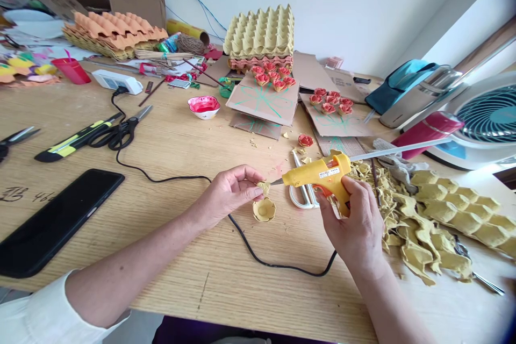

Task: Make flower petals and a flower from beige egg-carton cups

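Nozzle of glue gun (318,174) is touching petal piece (264,187), which left hand (229,191) grip is pinching just above paper cup (264,209) on bench (181,140), right hand (358,226) grip wrapping the gun's handle; hot glue could be running onto those close fingertips.

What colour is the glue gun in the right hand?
Yellow with an orange trigger; the head view shows the glue gun in the right hand.

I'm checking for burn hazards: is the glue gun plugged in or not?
Plugged in. Its black cord runs from the glue gun, held in the right hand, across the table to the white power strip.
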Available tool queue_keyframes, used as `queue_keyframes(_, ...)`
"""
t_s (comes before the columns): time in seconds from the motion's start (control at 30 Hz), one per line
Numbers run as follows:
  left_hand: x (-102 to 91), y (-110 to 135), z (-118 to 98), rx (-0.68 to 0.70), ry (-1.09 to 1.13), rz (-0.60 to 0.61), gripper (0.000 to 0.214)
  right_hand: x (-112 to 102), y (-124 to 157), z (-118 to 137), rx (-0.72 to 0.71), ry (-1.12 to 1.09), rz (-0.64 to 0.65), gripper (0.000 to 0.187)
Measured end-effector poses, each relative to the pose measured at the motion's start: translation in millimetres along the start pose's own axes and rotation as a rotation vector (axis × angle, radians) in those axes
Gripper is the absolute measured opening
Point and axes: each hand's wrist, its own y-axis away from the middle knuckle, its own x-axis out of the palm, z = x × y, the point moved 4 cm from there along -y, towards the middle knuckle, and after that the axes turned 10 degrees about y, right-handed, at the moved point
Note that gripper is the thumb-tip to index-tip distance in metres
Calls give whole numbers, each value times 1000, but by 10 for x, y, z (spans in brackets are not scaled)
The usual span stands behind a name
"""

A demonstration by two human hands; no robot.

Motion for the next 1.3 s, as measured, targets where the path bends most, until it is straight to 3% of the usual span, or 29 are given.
queue_keyframes(0.87,-20,-8,18,2,66,24,24,-7,0,-20,-3,2,-25,40)
queue_keyframes(1.3,-50,-7,65,-114,195,10,30,-20,-9,-16,-7,-13,-47,41)
